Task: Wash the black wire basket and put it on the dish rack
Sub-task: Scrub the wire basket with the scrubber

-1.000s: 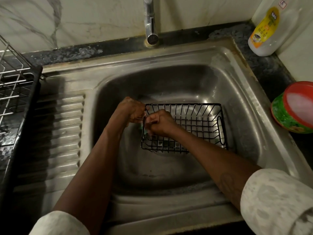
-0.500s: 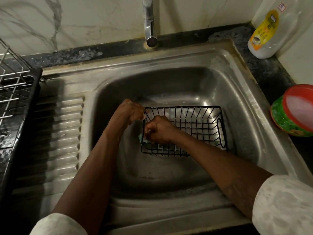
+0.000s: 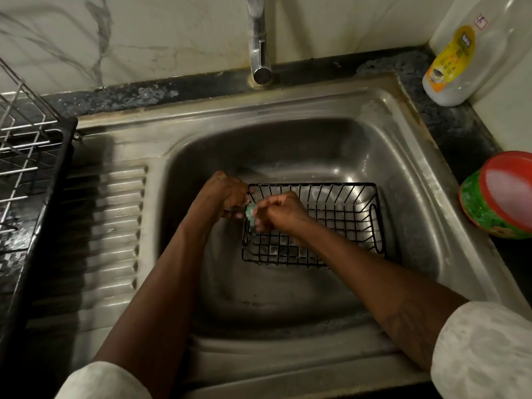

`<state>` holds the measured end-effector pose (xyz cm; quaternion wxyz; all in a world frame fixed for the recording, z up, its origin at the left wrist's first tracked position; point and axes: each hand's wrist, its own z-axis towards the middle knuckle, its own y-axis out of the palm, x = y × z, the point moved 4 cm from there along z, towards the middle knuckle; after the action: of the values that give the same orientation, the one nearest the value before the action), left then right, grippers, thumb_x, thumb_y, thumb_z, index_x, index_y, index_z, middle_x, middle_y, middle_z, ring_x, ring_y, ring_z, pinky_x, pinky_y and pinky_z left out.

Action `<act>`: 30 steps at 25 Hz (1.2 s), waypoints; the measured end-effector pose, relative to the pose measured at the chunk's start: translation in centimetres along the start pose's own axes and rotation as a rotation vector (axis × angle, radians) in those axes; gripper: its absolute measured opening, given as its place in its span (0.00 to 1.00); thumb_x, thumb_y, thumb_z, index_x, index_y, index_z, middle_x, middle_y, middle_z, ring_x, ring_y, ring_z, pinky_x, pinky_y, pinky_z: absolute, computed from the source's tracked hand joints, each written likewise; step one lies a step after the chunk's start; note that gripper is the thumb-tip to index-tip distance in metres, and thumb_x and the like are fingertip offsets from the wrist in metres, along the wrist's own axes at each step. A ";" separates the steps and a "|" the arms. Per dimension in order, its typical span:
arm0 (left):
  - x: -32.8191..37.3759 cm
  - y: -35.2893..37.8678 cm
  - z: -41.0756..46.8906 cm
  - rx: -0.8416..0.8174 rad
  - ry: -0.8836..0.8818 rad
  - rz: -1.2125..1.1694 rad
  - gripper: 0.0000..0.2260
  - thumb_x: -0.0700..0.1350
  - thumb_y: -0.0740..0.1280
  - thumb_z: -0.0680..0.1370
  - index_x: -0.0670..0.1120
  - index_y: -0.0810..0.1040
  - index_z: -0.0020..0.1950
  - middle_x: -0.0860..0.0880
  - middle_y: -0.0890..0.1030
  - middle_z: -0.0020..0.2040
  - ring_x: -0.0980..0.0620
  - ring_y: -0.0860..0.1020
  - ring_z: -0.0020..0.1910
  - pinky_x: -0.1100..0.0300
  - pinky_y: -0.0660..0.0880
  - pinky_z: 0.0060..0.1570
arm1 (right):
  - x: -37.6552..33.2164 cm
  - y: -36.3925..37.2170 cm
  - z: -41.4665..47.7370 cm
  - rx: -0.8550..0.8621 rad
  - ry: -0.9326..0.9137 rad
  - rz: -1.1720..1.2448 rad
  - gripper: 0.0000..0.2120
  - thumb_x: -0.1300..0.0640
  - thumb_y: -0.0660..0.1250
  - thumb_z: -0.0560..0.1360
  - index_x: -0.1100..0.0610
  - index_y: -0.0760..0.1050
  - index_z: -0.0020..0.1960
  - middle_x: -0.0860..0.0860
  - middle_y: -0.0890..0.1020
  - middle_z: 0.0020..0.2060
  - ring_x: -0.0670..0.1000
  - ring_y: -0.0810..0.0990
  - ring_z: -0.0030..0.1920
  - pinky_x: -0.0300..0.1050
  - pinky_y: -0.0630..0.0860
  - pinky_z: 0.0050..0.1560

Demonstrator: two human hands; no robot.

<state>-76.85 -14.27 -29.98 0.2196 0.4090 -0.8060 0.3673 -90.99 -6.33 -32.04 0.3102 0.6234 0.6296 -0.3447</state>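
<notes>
Both forearms, bare below white sleeves, reach forward and converge. The left hand (image 3: 227, 197) curls its fingers round the left rim of the black wire basket (image 3: 316, 184). The right hand (image 3: 279, 214), just beside it, pinches a green sponge (image 3: 251, 213) at that rim.

1 basket (image 3: 339, 223), 1 rack (image 3: 26, 156), 2 hands (L hand (image 3: 227, 197), R hand (image 3: 283, 213)), 1 sponge (image 3: 251, 214), 1 btl (image 3: 460, 59), 1 tub (image 3: 501, 197)

Black wire basket (image 3: 339, 214), green scrubber (image 3: 251, 212)
</notes>
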 end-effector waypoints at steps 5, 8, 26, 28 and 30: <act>0.1 0.3 -1.6 -0.058 -0.122 -0.004 0.15 0.38 0.61 0.82 0.39 0.74 0.69 0.39 0.80 0.63 0.44 0.83 0.53 0.52 0.81 0.45 | 2.6 0.7 -1.3 -0.284 0.029 -0.538 0.05 0.57 0.73 0.75 0.55 0.84 0.51 0.54 0.86 0.48 0.51 0.85 0.49 0.47 0.83 0.52; 0.2 -0.4 -2.8 -0.078 -0.224 0.022 0.12 0.38 0.61 0.83 0.43 0.76 0.66 0.43 0.82 0.55 0.49 0.83 0.47 0.53 0.83 0.45 | 2.4 0.4 -1.0 -0.258 -0.135 -1.047 0.10 0.53 0.69 0.78 0.57 0.83 0.55 0.52 0.82 0.51 0.52 0.80 0.55 0.42 0.74 0.51; 9.6 3.3 -14.4 0.076 0.480 0.470 0.05 0.43 0.71 0.71 0.45 0.81 0.45 0.48 0.81 0.42 0.49 0.80 0.42 0.54 0.80 0.45 | -8.3 -5.6 -13.1 0.420 -0.255 -0.633 0.09 0.63 0.71 0.69 0.53 0.77 0.33 0.46 0.78 0.27 0.42 0.75 0.30 0.38 0.69 0.34; 13.1 5.4 -16.3 0.038 0.538 0.415 0.03 0.40 0.71 0.74 0.45 0.81 0.40 0.51 0.80 0.36 0.53 0.77 0.36 0.58 0.78 0.43 | -9.4 -8.2 -15.1 0.527 -0.261 -0.584 0.04 0.62 0.69 0.69 0.55 0.80 0.36 0.49 0.81 0.30 0.46 0.76 0.32 0.40 0.70 0.35; 16.2 7.7 -17.8 0.006 0.567 0.360 0.05 0.41 0.70 0.76 0.44 0.84 0.40 0.50 0.81 0.35 0.53 0.79 0.35 0.58 0.77 0.44 | -10.6 -11.4 -17.4 0.636 -0.328 -0.541 0.03 0.62 0.70 0.68 0.57 0.82 0.41 0.50 0.84 0.34 0.48 0.79 0.34 0.43 0.74 0.36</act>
<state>-91.46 -5.54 -11.28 0.3653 0.1420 -0.7712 0.5016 -101.36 2.09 -12.93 0.0974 0.4376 0.5752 -0.6842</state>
